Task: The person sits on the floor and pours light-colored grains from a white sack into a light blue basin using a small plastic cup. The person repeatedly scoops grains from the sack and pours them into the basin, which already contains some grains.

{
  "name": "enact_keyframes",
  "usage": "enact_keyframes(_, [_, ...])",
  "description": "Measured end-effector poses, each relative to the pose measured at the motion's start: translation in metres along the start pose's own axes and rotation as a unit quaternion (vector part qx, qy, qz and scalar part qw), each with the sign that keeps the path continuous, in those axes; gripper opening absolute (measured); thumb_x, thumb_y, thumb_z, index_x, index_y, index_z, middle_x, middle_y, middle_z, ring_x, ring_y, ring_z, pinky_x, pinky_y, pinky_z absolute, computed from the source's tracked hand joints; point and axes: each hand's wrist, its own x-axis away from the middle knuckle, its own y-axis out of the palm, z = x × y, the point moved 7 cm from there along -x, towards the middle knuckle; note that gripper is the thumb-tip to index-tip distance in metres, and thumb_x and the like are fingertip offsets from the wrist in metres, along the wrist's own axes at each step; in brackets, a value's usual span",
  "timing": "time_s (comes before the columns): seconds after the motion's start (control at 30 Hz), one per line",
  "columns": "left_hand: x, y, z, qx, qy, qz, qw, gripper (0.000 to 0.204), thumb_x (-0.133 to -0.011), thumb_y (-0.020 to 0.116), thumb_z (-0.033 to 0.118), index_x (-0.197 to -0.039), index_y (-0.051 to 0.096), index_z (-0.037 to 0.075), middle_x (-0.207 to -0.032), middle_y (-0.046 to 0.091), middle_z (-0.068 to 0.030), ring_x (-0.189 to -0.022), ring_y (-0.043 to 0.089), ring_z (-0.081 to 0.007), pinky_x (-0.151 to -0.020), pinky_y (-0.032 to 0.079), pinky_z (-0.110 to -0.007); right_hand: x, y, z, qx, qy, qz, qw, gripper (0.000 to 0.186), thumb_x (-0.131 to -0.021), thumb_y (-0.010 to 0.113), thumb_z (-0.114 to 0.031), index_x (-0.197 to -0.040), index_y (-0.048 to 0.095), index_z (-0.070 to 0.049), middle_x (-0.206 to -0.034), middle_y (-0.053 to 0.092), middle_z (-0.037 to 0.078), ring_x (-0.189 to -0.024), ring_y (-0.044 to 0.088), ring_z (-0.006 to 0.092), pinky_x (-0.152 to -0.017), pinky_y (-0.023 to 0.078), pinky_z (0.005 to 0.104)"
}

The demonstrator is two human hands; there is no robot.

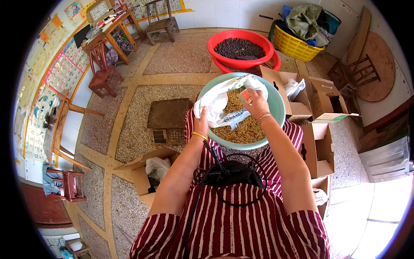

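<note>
A wide pale-green basin (278, 108) rests on my lap, holding many small yellowish-brown pieces (241, 136). In it lies an open white plastic bag (217, 100) with more of these pieces showing at its mouth. My left hand (201, 124) is closed on the bag's left edge at the basin's rim. Over the bag's mouth, my right hand (258, 105) grips a small red-orange and white packet (246, 96) between thumb and fingers. A blue and white printed part (234, 117), seemingly of the bag, lies across the pieces below. Some right fingertips are hidden behind the packet.
Ahead, a red basin (264, 41) of dark pieces sits on another red basin (278, 60). A yellow basket (297, 45) stands beyond. Open cardboard boxes (317, 149) flank my right side; another box (140, 179) is at my left, near a dark low stand (169, 113).
</note>
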Motion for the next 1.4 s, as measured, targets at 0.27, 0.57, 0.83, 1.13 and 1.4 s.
enact_keyframes(0.27, [-0.002, 0.001, 0.002, 0.001, 0.033, 0.017, 0.999, 0.034, -0.088, 0.051, 0.018, -0.115, 0.048, -0.002, -0.110, 0.053, -0.0078, -0.098, 0.051, -0.0146, -0.084, 0.041, -0.028, 0.004, -0.010, -0.035, 0.156, -0.138, 0.075, 0.975, 0.061, -0.068, 0.068, -0.017, -0.124, 0.043, -0.017, -0.114, 0.047, 0.012, -0.097, 0.053, 0.0296, -0.084, 0.041, 0.0425])
enact_keyframes(0.57, [-0.001, 0.002, -0.007, 0.039, 0.015, -0.009, 0.999, 0.038, -0.090, 0.049, 0.022, -0.119, 0.046, -0.002, -0.112, 0.052, -0.0073, -0.101, 0.050, -0.0152, -0.087, 0.040, -0.028, 0.021, -0.035, -0.016, -0.054, 0.003, 0.062, 0.997, 0.059, -0.070, 0.067, -0.028, -0.123, 0.045, -0.013, -0.114, 0.047, 0.015, -0.098, 0.053, 0.0317, -0.085, 0.043, 0.0412])
enact_keyframes(0.83, [-0.005, -0.001, -0.015, 0.035, -0.090, -0.002, 0.995, 0.043, -0.092, 0.044, 0.027, -0.123, 0.042, -0.003, -0.119, 0.049, -0.0087, -0.108, 0.046, -0.0166, -0.093, 0.035, -0.029, 0.052, -0.015, 0.038, 0.066, 0.043, -0.068, 0.995, 0.050, -0.079, 0.053, -0.043, -0.116, 0.051, -0.010, -0.108, 0.050, 0.020, -0.096, 0.054, 0.0355, -0.082, 0.045, 0.0412])
enact_keyframes(1.13, [0.000, 0.006, -0.003, -0.046, -0.036, -0.013, 0.998, 0.042, -0.092, 0.044, 0.025, -0.123, 0.042, -0.003, -0.119, 0.049, -0.0091, -0.108, 0.047, -0.0166, -0.090, 0.038, -0.028, 0.059, 0.017, 0.050, 0.145, 0.052, -0.187, 0.970, 0.036, -0.079, 0.056, -0.033, -0.107, 0.053, -0.009, -0.111, 0.047, 0.018, -0.100, 0.053, 0.0345, -0.086, 0.042, 0.0417])
enact_keyframes(1.4, [-0.003, 0.004, -0.011, -0.011, -0.009, -0.019, 1.000, 0.043, -0.092, 0.044, 0.028, -0.123, 0.042, -0.002, -0.117, 0.050, -0.0080, -0.105, 0.048, -0.0163, -0.088, 0.040, -0.028, 0.059, 0.028, 0.056, 0.126, 0.032, -0.248, 0.960, 0.046, -0.069, 0.062, -0.036, -0.103, 0.057, -0.006, -0.102, 0.056, 0.018, -0.095, 0.056, 0.0322, -0.085, 0.043, 0.0381])
